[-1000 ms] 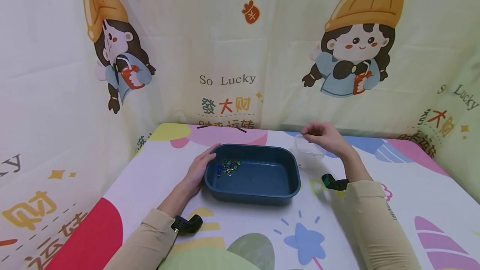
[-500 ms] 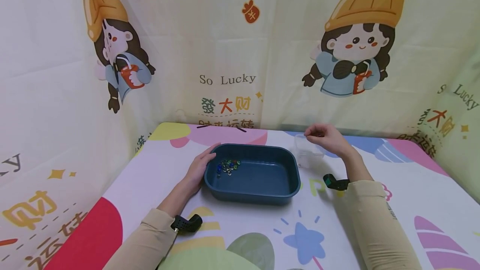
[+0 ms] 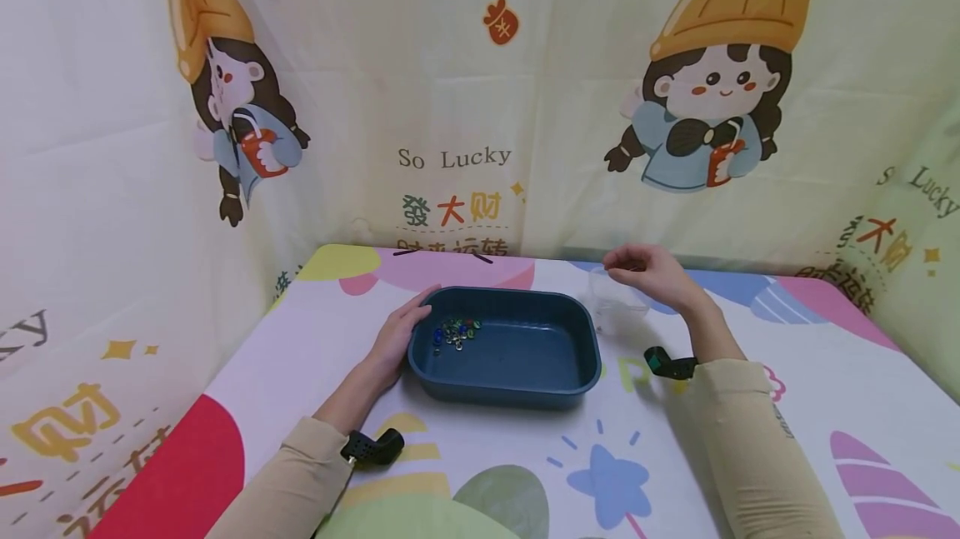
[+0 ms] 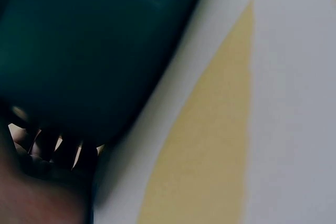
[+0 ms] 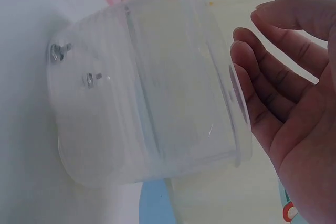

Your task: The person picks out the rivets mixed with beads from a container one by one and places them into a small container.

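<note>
A dark blue rectangular basin stands on the table, with a cluster of small coloured glass beads at its left end. My left hand grips that end, thumb at the rim and fingers along the outer wall; the left wrist view shows the hand darkly below the basin. A clear plastic container stands right of the basin. Above it is my right hand. In the right wrist view, the hand's fingers curl loosely beside the container's rim, with nothing visible between the tips. Tiny shiny pieces lie at the container's bottom.
A patterned cloth covers the table. Behind it hangs a cream printed curtain, close to the table's back edge. Two thin dark strips show at that edge. A wrist camera sits on the right wrist.
My right hand shifted slightly right, then came back left over the clear container. The left hand, the basin and the bead cluster stay in place.
</note>
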`<state>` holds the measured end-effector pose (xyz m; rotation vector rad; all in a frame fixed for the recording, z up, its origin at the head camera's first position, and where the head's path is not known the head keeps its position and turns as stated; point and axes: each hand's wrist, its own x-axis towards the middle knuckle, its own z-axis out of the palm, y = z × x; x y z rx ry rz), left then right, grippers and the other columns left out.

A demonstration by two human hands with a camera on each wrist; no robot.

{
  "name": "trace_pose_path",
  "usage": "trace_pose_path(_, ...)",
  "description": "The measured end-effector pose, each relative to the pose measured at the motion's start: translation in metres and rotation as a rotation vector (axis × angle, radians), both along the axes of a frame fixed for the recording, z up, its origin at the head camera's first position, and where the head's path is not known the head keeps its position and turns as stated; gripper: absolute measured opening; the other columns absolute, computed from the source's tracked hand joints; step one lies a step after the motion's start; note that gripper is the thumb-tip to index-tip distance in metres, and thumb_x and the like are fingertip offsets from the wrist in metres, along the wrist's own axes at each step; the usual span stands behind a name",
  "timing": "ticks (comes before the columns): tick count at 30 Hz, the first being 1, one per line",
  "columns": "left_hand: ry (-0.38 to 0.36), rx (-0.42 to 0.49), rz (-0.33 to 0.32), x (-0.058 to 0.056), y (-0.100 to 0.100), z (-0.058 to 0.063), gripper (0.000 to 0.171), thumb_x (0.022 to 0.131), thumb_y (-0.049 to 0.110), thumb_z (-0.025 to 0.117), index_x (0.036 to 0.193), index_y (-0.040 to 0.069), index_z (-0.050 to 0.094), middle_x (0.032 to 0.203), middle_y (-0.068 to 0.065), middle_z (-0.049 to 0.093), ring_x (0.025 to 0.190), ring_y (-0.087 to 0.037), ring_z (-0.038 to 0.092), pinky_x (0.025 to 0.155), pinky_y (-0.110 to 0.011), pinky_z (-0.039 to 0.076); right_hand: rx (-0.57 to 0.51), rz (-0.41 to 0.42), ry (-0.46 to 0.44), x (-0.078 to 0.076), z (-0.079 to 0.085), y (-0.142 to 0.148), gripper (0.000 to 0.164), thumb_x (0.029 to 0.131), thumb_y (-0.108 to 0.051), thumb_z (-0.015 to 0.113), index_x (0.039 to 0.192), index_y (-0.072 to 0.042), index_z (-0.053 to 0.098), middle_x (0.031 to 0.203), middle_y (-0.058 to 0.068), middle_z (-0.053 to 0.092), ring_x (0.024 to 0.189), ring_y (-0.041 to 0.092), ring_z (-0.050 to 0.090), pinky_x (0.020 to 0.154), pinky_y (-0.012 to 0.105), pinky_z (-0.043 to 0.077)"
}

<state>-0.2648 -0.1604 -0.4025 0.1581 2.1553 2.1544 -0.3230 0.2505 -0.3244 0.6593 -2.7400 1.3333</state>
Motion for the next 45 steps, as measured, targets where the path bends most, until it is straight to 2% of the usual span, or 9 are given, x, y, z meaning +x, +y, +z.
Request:
trace_pose_path(4, -0.001, 0.0, 0.002, 0.001, 0.001, -0.001, 0.048, 0.108, 0.021, 0.037, 0.155, 0.017, 0.043, 0.16, -0.003, 0.036, 0.15, -0.022, 0.024, 0.121, -0.046, 0.018, -0.027, 0.007, -0.014, 0.004, 0.002, -0.003, 0.032, 0.099, -0.014, 0.065, 0.124, 0.007, 0.062, 0.118, 0.023, 0.065, 0.103, 0.032, 0.063, 0.084, 0.021, 0.051)
trace_pose_path(11, 0.0, 0.005, 0.005, 0.002, 0.003, -0.002, 0.047, 0.108, 0.021, 0.037, 0.154, 0.017, 0.044, 0.16, -0.003, 0.036, 0.15, -0.022, 0.024, 0.121, -0.046, 0.018, -0.02, 0.006, -0.018, 0.003, 0.002, -0.005, 0.032, 0.1, -0.014, 0.065, 0.126, 0.004, 0.062, 0.121, 0.024, 0.065, 0.105, 0.032, 0.062, 0.085, 0.02, 0.05)
trace_pose_path(15, 0.009, 0.003, 0.009, 0.002, 0.003, -0.001, 0.047, 0.108, 0.021, 0.037, 0.154, 0.016, 0.044, 0.16, -0.004, 0.037, 0.15, -0.022, 0.025, 0.121, -0.046, 0.018, -0.033, 0.031, 0.003, 0.001, 0.006, -0.007, 0.031, 0.1, -0.013, 0.064, 0.125, 0.005, 0.061, 0.12, 0.024, 0.064, 0.105, 0.032, 0.062, 0.084, 0.02, 0.051)
trace_pose_path(24, 0.012, 0.007, 0.004, 0.001, 0.003, 0.001, 0.048, 0.108, 0.021, 0.036, 0.155, 0.015, 0.043, 0.16, -0.004, 0.036, 0.15, -0.023, 0.024, 0.121, -0.046, 0.018, -0.038, 0.07, 0.063, 0.001, 0.016, -0.018, 0.03, 0.098, -0.01, 0.066, 0.125, 0.004, 0.063, 0.116, 0.019, 0.066, 0.098, 0.023, 0.063, 0.083, 0.02, 0.052)
trace_pose_path(37, 0.031, -0.006, 0.0, 0.0, 0.0, 0.0, 0.048, 0.108, 0.02, 0.035, 0.155, 0.014, 0.043, 0.161, -0.005, 0.035, 0.15, -0.023, 0.023, 0.121, -0.047, 0.017, -0.058, 0.127, 0.095, -0.003, 0.02, -0.039, 0.025, 0.097, -0.011, 0.068, 0.118, 0.002, 0.067, 0.108, 0.017, 0.068, 0.093, 0.025, 0.064, 0.081, 0.022, 0.054)
trace_pose_path(45, 0.017, -0.016, 0.0, 0.001, -0.001, 0.0, 0.048, 0.108, 0.021, 0.035, 0.155, 0.015, 0.043, 0.161, -0.005, 0.035, 0.151, -0.024, 0.023, 0.121, -0.048, 0.016, -0.053, 0.165, 0.12, -0.001, 0.031, -0.054, 0.024, 0.096, -0.013, 0.069, 0.117, -0.001, 0.068, 0.106, 0.014, 0.068, 0.091, 0.024, 0.064, 0.08, 0.024, 0.054)
